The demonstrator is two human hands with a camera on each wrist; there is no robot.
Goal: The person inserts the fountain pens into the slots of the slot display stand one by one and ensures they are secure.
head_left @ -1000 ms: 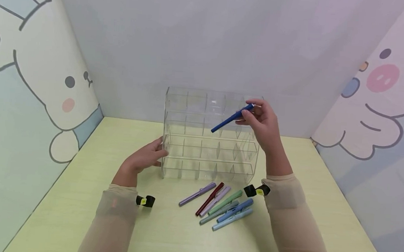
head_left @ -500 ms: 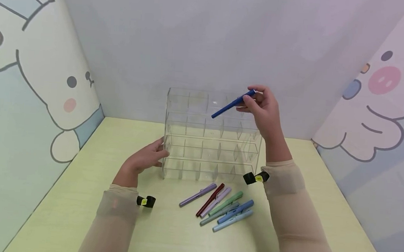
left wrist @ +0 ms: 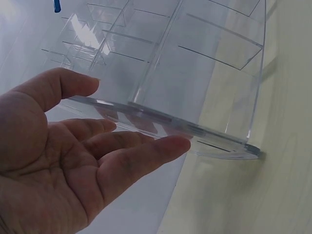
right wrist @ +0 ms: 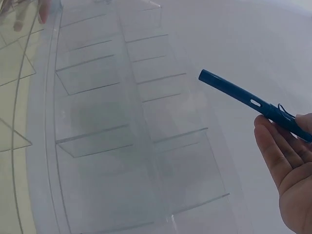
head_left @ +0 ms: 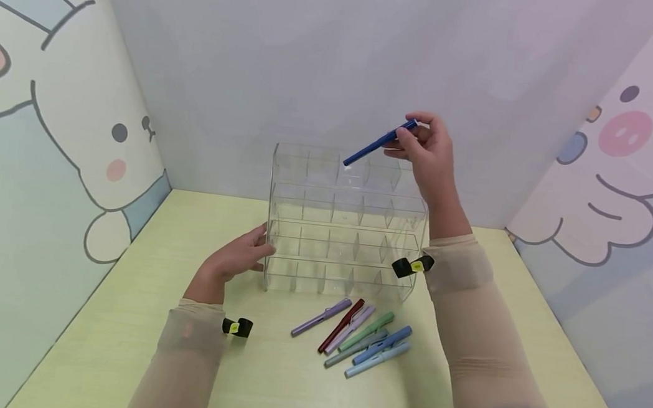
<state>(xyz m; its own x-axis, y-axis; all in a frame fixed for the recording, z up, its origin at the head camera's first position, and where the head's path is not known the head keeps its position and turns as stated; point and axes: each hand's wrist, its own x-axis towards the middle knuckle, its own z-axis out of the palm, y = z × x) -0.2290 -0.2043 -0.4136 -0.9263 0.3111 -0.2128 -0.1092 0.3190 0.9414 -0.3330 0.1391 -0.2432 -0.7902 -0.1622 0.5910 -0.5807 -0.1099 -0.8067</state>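
My right hand (head_left: 428,148) holds a dark blue capped pen (head_left: 376,148) between thumb and fingers, above the top tier of a clear tiered acrylic rack (head_left: 343,232). The pen slants, its free end low and to the left. In the right wrist view the pen (right wrist: 234,90) shows a wire clip and a small oval window. At the rack's left side is my left hand (head_left: 239,253). Its relaxed fingers lie along the outer side panel (left wrist: 200,129), and the thumb reaches over the front edge.
Several capped pens lie loosely on the pale yellow table in front of the rack, among them a purple pen (head_left: 321,318), a dark red pen (head_left: 341,325), a green pen (head_left: 366,332) and a light blue pen (head_left: 377,359). A grey wall (head_left: 227,85) stands behind the rack.
My right hand has risen with the blue pen, from in front of the rack's upper tiers to over its top. The left hand keeps its place at the rack's side.
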